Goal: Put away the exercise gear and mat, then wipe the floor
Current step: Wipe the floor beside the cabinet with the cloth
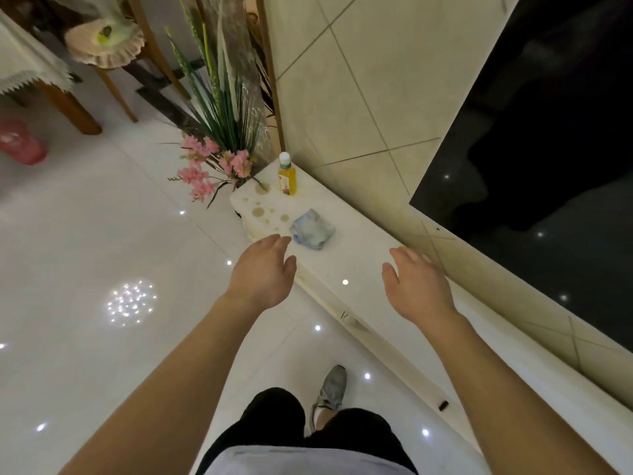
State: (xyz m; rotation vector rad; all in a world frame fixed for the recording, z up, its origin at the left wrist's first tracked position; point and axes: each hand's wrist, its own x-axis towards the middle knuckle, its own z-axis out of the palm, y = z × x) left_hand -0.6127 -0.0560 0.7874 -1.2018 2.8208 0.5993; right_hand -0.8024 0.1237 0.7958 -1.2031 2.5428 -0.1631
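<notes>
A crumpled pale blue cloth (312,229) lies on a long white ledge (359,265) along the wall. My left hand (263,272) hovers with relaxed fingers just left of the cloth, fingertips close to it but apart. My right hand (416,284) is held over the ledge further right, fingers loose, holding nothing. Brownish spill spots (258,211) mark the ledge's far end. No exercise gear or mat is in view.
A small bottle of yellow liquid (287,174) stands at the ledge's far end, beside a vase of pink flowers and green stalks (219,159). A dark glossy TV panel (548,132) hangs above right. Wooden table legs (73,111), a chair and a pink bin (20,142) stand far left on the white floor.
</notes>
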